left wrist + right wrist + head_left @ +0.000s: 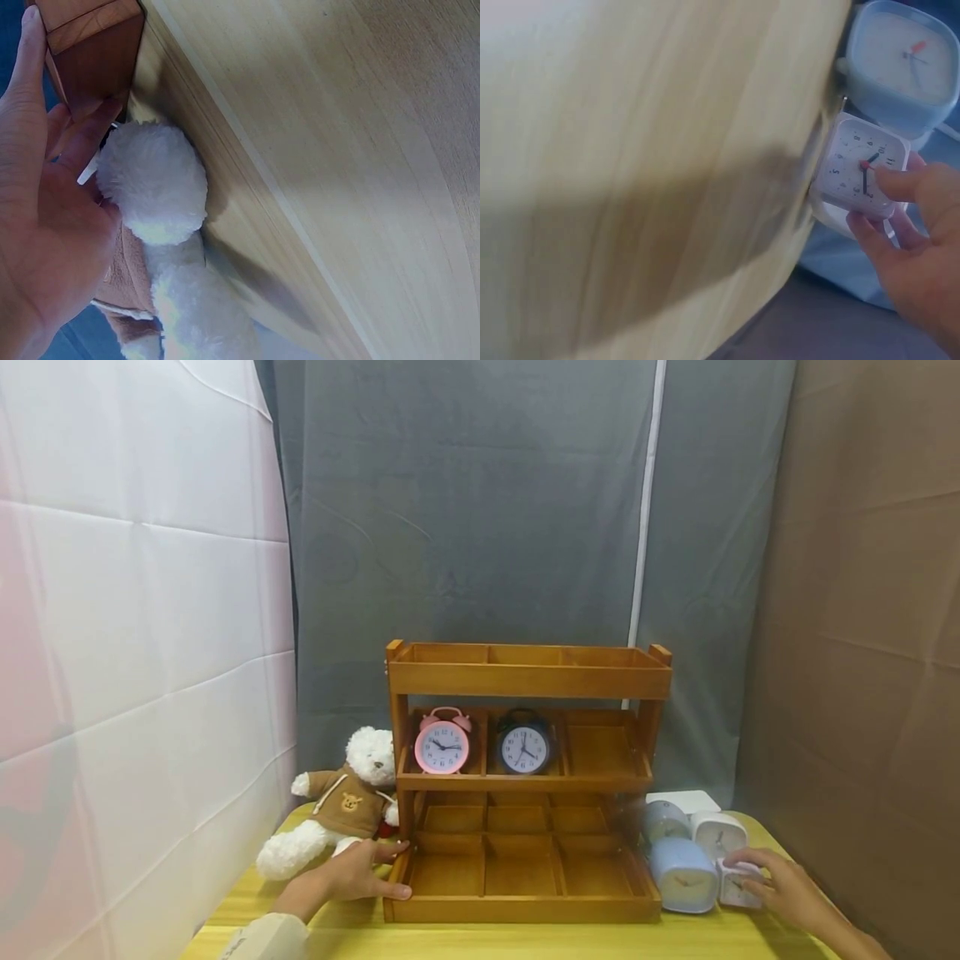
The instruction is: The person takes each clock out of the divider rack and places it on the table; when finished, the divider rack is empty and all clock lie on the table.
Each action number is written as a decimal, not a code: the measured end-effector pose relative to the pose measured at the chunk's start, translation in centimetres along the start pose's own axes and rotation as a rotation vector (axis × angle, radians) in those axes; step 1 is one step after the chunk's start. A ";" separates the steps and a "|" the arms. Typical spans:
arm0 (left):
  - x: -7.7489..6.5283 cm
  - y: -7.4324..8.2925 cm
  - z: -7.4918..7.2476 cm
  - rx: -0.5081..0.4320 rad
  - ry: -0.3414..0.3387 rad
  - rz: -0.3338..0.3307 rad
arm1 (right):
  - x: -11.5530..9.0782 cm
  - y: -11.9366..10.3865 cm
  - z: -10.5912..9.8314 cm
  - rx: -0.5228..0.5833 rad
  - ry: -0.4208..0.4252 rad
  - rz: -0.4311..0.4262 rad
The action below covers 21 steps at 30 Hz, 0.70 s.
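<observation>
A three-tier wooden shelf (pixel 525 672) stands mid-table. Its middle tier holds a pink alarm clock (pixel 442 747) and a dark blue alarm clock (pixel 523 747). My left hand (pixel 396 868) rests with straight fingers against the shelf's lower left corner, seen as a corner post (pixel 90 52) in the left wrist view. A white teddy bear (pixel 337 814) lies just behind that hand, its paw (pixel 154 184) near my palm (pixel 45 172). My right hand (pixel 742 872) pinches a small white square clock (pixel 738 889) (pixel 859 169) right of the shelf, thumb (pixel 900 180) on its face.
Beside the small clock stand a light blue square clock (pixel 682 877) (pixel 900 64), another white clock (pixel 718 833) and a pale round clock (pixel 663 818), with a white box (pixel 682 799) behind. The yellow table (pixel 525 939) is hemmed by curtains on three sides.
</observation>
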State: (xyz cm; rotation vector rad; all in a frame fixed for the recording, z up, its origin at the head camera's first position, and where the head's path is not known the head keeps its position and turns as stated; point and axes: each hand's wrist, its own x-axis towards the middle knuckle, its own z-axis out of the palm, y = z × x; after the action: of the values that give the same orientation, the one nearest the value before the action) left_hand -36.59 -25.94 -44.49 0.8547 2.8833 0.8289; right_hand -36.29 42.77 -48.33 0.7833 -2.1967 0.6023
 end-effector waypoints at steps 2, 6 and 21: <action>0.0 0.0 0.0 0.000 0.000 0.001 | -0.2 0.1 0.2 0.000 0.007 -0.010; 0.1 0.1 0.0 -0.002 0.001 0.003 | -0.5 0.3 0.6 -0.014 0.024 -0.027; 0.0 -0.1 -0.1 -0.008 0.001 -0.002 | 0.2 -0.7 -0.1 0.006 -0.006 0.058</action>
State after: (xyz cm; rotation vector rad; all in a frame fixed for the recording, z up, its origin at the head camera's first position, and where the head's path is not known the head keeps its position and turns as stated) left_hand -36.62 -26.06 -44.50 0.8514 2.8794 0.8400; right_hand -35.80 42.28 -47.99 0.7276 -2.2300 0.6360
